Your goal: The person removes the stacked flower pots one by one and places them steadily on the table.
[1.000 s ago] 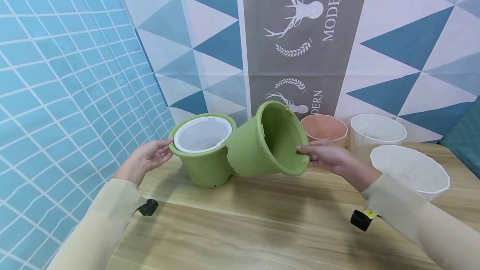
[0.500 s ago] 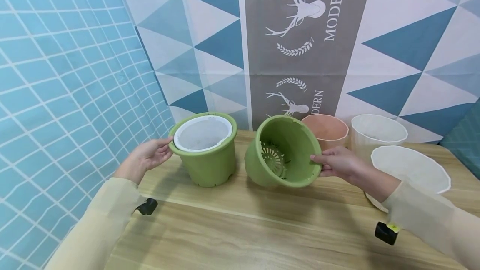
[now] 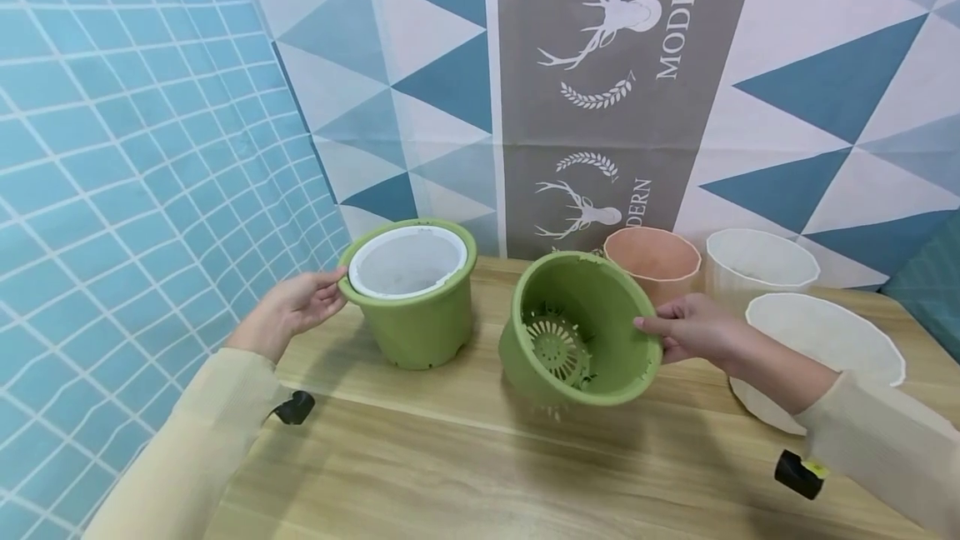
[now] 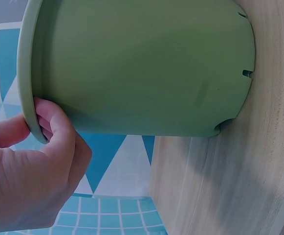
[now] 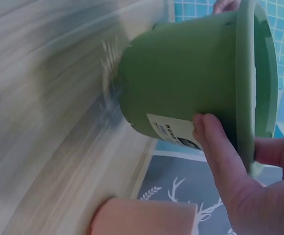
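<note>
A green flowerpot (image 3: 423,340) stands upright on the table at left, with a white pot (image 3: 408,261) nested inside it. My left hand (image 3: 303,305) pinches its rim, thumb outside the lip and fingers below, as the left wrist view shows. My right hand (image 3: 693,330) grips the rim of a second green flowerpot (image 3: 607,315), thumb inside and fingers on the outer wall. That pot is tilted with its mouth toward me and appears lifted off the table; slotted drainage holes show in its bottom. In the right wrist view its wall bears a printed label (image 5: 173,129).
Behind the right hand stand an orange pot (image 3: 652,255) and a white pot (image 3: 761,261). A wider white pot (image 3: 825,340) is near the right forearm. The wooden table (image 3: 450,465) meets patterned cloth (image 3: 592,90) at the back and blue checked cloth (image 3: 112,190) at left.
The second green flowerpot has come away from beside the left one, moving right and toward me, its mouth turning to face me more. The left hand has kept its hold.
</note>
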`<state>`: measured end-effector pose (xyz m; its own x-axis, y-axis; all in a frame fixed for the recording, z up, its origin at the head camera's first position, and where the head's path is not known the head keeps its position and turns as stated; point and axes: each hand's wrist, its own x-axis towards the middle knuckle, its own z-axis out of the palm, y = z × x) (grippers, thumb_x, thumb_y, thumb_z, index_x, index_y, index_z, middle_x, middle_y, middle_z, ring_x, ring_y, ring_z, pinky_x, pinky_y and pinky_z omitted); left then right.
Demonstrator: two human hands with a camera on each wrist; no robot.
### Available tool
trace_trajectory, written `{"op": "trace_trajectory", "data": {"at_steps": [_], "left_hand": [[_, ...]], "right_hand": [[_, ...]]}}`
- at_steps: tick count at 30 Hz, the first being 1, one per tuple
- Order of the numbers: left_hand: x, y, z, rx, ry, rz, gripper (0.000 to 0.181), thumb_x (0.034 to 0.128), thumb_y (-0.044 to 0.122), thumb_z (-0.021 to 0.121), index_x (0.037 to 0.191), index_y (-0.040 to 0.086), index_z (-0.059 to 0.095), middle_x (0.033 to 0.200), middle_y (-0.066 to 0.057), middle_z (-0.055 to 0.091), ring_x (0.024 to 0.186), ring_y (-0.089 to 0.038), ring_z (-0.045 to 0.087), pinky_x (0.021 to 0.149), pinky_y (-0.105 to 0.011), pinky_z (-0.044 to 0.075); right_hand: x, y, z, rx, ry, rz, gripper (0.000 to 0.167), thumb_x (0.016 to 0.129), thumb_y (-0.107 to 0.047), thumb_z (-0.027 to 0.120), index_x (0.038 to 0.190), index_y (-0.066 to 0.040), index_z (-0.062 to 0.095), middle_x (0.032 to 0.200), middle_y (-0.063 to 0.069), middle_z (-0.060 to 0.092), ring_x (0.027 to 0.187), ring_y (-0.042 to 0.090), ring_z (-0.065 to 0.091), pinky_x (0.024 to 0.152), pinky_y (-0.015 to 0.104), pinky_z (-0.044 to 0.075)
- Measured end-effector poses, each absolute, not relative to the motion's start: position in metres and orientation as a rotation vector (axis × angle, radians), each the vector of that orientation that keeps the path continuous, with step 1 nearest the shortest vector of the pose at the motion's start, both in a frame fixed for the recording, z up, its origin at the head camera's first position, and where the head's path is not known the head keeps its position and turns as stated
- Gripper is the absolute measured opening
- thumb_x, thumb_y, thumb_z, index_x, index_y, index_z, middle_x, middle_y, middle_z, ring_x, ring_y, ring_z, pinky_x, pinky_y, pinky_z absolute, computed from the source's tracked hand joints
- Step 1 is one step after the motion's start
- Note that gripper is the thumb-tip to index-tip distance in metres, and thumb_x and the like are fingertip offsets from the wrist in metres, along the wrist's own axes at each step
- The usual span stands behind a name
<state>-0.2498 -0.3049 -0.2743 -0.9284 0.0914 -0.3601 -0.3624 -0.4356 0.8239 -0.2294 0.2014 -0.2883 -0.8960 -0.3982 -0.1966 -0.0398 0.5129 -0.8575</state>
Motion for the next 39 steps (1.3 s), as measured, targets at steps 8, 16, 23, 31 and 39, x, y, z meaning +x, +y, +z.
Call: {"op": "trace_trajectory", "data": {"at_steps": [8, 16, 23, 31, 39], "left_hand": [[-0.252, -0.311, -0.280, -0.306, 1.493, 2.413, 0.016, 0.0854, 0.005, 0.070, 0.095, 0.005, 0.058, 0.088, -0.003, 0.066, 0.085, -0.009, 0.065, 0.083, -0.016, 0.059], [-0.249, -0.305, -0.273, -0.385, 1.511, 2.414, 0.004, 0.0933, 0.006, 0.060, 0.090, 0.005, 0.059, 0.086, -0.002, 0.065, 0.081, -0.008, 0.064, 0.079, -0.015, 0.059], [-0.250, -0.306, -0.274, -0.385, 1.500, 2.417, 0.007, 0.0964, 0.007, 0.055, 0.091, 0.006, 0.059, 0.086, -0.002, 0.064, 0.081, -0.008, 0.064, 0.078, -0.015, 0.059], [-0.249, -0.305, -0.275, -0.379, 1.498, 2.420, 0.007, 0.0961, 0.007, 0.055, 0.091, 0.005, 0.060, 0.087, -0.002, 0.063, 0.082, -0.008, 0.063, 0.078, -0.015, 0.059], [-0.250, -0.307, -0.276, -0.384, 1.491, 2.419, 0.008, 0.0960, 0.008, 0.056, 0.092, 0.005, 0.061, 0.088, -0.002, 0.064, 0.083, -0.008, 0.064, 0.079, -0.015, 0.059]], "right_hand": [[-0.219, 0.212, -0.289, -0.380, 2.504, -1.209, 0.034, 0.098, -0.021, 0.056, 0.108, 0.010, 0.066, 0.086, 0.012, 0.075, 0.073, 0.015, 0.073, 0.073, 0.034, 0.065], [-0.214, 0.224, -0.284, -0.390, 2.580, -1.135, 0.034, 0.099, -0.023, 0.055, 0.108, 0.008, 0.066, 0.090, 0.012, 0.075, 0.078, 0.017, 0.073, 0.071, 0.034, 0.065], [-0.215, 0.233, -0.278, -0.388, 2.659, -1.048, 0.037, 0.099, -0.026, 0.055, 0.109, 0.007, 0.066, 0.088, 0.011, 0.075, 0.075, 0.016, 0.073, 0.068, 0.031, 0.065], [-0.221, 0.245, -0.272, -0.425, 2.817, -0.875, 0.035, 0.099, -0.027, 0.053, 0.104, 0.004, 0.069, 0.081, 0.004, 0.074, 0.068, 0.009, 0.067, 0.058, 0.022, 0.060], [-0.223, 0.254, -0.271, -0.420, 2.887, -0.767, 0.031, 0.097, -0.027, 0.057, 0.093, 0.000, 0.071, 0.070, -0.002, 0.070, 0.059, 0.008, 0.058, 0.051, 0.021, 0.050]]}}
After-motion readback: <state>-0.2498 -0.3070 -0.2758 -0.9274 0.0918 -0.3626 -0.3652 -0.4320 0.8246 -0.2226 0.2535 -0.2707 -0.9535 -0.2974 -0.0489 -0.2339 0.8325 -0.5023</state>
